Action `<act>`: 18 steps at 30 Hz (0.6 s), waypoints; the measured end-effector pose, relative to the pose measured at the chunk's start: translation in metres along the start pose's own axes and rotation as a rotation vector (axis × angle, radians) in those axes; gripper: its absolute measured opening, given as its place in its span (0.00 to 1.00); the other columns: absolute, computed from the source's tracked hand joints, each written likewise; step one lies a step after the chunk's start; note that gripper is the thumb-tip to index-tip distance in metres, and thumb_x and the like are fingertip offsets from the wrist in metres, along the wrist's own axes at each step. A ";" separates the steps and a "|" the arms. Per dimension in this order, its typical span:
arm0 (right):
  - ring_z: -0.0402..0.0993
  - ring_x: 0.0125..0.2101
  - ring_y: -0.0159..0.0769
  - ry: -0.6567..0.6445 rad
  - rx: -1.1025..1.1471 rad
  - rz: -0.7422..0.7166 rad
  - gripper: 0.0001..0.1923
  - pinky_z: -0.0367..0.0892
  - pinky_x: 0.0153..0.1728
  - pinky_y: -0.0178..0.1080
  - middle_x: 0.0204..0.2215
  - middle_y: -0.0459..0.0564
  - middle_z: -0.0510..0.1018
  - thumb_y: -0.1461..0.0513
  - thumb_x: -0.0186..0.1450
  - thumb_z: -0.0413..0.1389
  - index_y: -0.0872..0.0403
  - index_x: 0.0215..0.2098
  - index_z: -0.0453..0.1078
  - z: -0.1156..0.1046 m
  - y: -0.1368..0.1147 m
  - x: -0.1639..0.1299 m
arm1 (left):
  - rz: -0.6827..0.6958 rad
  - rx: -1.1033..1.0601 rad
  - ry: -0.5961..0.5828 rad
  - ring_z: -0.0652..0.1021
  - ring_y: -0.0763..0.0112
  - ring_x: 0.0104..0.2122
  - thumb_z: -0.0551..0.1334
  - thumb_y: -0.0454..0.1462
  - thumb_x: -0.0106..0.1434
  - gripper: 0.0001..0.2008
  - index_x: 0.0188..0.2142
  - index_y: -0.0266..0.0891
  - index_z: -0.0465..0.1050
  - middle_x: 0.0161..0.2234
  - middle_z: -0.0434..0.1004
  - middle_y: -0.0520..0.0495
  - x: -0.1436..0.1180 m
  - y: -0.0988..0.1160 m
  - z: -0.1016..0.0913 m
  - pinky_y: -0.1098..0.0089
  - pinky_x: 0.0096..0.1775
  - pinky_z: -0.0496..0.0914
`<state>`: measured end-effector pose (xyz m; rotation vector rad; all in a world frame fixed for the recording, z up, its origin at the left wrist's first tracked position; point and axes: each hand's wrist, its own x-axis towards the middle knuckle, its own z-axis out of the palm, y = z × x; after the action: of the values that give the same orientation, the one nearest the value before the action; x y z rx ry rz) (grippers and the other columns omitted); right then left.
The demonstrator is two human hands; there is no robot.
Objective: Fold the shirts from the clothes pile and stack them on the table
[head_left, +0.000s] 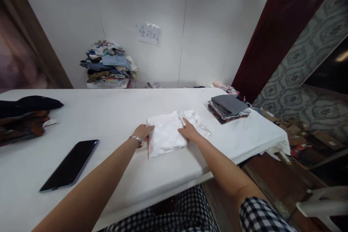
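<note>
A folded white garment lies on the white table in front of me. My left hand, with a bracelet on its wrist, grips the garment's left edge. My right hand rests on the garment's right side, fingers spread and pressing down. A loose white strap or tie trails from the garment to the right of that hand.
A stack of folded clothes topped by a grey piece sits at the table's right. A black phone lies near left. Dark clothes lie at far left. A clothes heap stands by the wall. Boxes clutter the floor at right.
</note>
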<state>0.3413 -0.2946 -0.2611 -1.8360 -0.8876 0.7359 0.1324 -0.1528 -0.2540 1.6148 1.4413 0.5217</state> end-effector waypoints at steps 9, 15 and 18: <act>0.73 0.36 0.41 0.029 0.112 -0.054 0.39 0.67 0.47 0.45 0.34 0.47 0.77 0.61 0.53 0.61 0.51 0.63 0.61 0.014 0.011 -0.006 | -0.012 0.014 -0.040 0.79 0.58 0.39 0.64 0.39 0.54 0.28 0.54 0.36 0.67 0.48 0.77 0.35 -0.012 0.005 -0.005 0.68 0.29 0.72; 0.74 0.34 0.37 0.106 0.167 -0.114 0.30 0.71 0.40 0.42 0.43 0.50 0.77 0.60 0.55 0.61 0.49 0.57 0.67 -0.006 0.020 -0.048 | -0.060 0.094 -0.134 0.81 0.59 0.35 0.64 0.41 0.55 0.34 0.60 0.34 0.61 0.49 0.77 0.34 -0.013 -0.007 -0.022 0.67 0.29 0.73; 0.76 0.30 0.38 0.114 0.406 0.102 0.25 0.73 0.31 0.41 0.37 0.51 0.79 0.59 0.56 0.62 0.52 0.52 0.67 -0.023 0.029 -0.087 | 0.011 0.312 -0.115 0.81 0.55 0.38 0.63 0.49 0.55 0.38 0.62 0.34 0.59 0.44 0.80 0.36 0.001 -0.003 -0.035 0.63 0.35 0.73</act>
<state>0.3186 -0.3866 -0.2695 -1.5501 -0.5271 0.8003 0.1030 -0.1408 -0.2380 1.8644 1.4809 0.2118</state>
